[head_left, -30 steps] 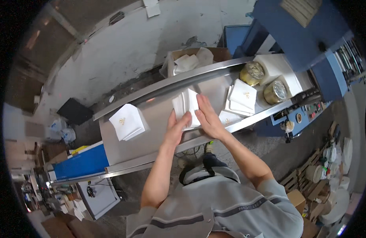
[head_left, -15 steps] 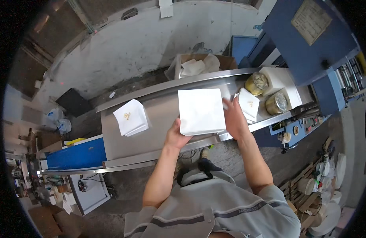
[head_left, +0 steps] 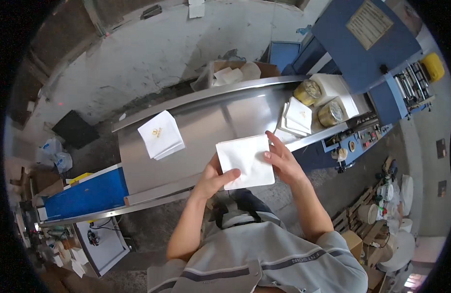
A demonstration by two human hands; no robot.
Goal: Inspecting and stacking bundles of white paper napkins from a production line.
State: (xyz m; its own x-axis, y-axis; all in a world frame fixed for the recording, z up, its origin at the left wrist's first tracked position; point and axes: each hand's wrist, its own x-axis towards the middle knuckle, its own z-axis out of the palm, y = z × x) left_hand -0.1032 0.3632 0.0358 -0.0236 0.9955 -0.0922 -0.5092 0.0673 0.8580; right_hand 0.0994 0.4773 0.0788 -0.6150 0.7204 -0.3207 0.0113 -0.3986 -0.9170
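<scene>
A stack of white paper napkins (head_left: pixel 247 161) is held in front of me, over the near edge of the metal table. My left hand (head_left: pixel 211 178) grips its left side, thumb lying on top and fingers hidden beneath. At the right edge, my right hand (head_left: pixel 284 163) closes on the same stack, with its thumb on the top sheet. To the left on the table lies a fanned pile of napkins (head_left: pixel 162 135) with a small gold print. Another napkin pile (head_left: pixel 297 116), with a gold mark too, sits on the right, just beyond my right hand.
Two round clear-topped containers (head_left: pixel 330 114) stand at the table's right end, beside white stacks (head_left: pixel 333 88) and a blue machine (head_left: pixel 364 44). A blue belt (head_left: pixel 86 194) adjoins the metal table (head_left: pixel 201 132) on the left. Behind it stands a carton (head_left: pixel 268 71) with white paper.
The napkin stack has come nearer to my body and tilted slightly. My right hand, apart from it before, now grips its right edge; my left thumb has moved onto the top.
</scene>
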